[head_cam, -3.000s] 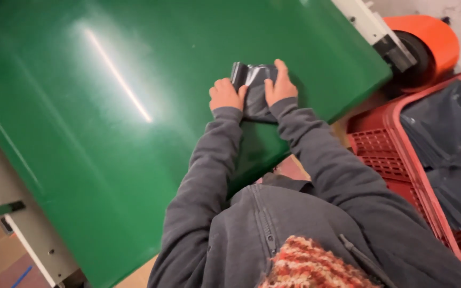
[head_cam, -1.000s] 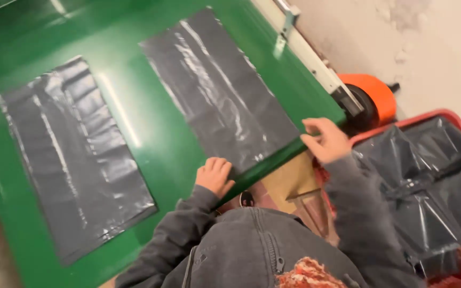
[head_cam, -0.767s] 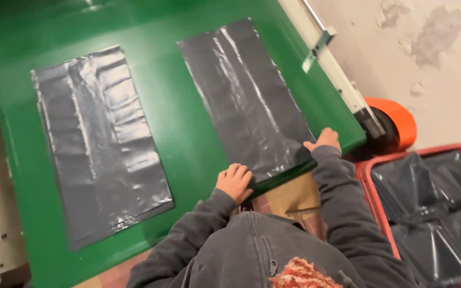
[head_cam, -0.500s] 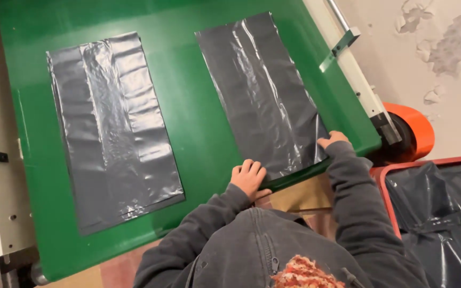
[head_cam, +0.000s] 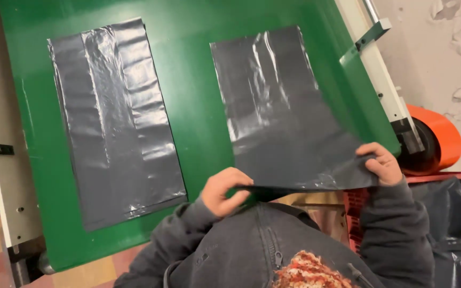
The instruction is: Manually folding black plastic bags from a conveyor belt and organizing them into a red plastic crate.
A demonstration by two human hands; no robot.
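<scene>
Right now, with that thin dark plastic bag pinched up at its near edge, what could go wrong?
The right bag is thin film, held only at its two near corners by the left hand and right hand; an uneven pull might crease it or slew it crooked on the green belt. The film might also slip from a pinch. The other bag lies flat close beside it, so a careless sweep could ruffle that one too.

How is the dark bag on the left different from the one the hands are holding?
The left bag lies wholly flat on the green belt; the right bag has its near edge lifted. Nobody touches the left bag, while the left hand and right hand pinch the right bag's corners. Both are dark grey, shiny, wrinkled plastic.
</scene>
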